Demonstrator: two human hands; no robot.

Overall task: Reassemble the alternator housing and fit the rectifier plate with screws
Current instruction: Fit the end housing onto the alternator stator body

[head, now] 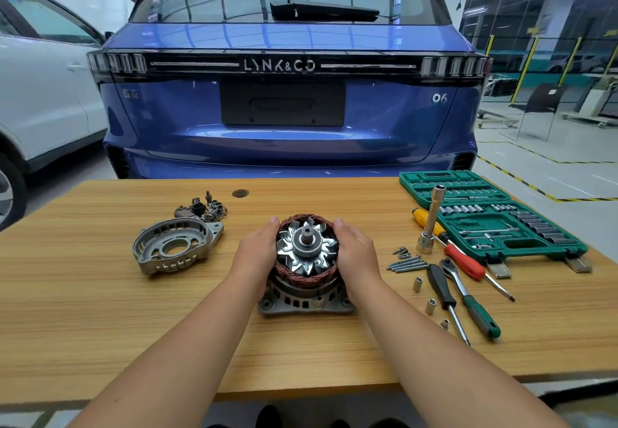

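Observation:
The open alternator (306, 253) stands mid-table on its front housing half (302, 303), with the rotor fan, the shaft and the copper stator winding showing on top. My left hand (255, 253) grips the stator's left side and my right hand (356, 253) grips its right side, fingers curled round the winding. The rear housing half (175, 247), bare grey aluminium, lies to the left. Behind it lies the dark rectifier plate among small parts (202, 208). Several screws and long bolts (406, 260) lie right of the alternator.
A green socket set case (485, 216) lies open at the right. In front of it lie a tall socket extension (431, 223), a red-handled screwdriver (465, 260), a ratchet (468, 297), a black screwdriver (443, 290) and small sleeves (417, 284). A blue car (287, 93) stands beyond the table's far edge.

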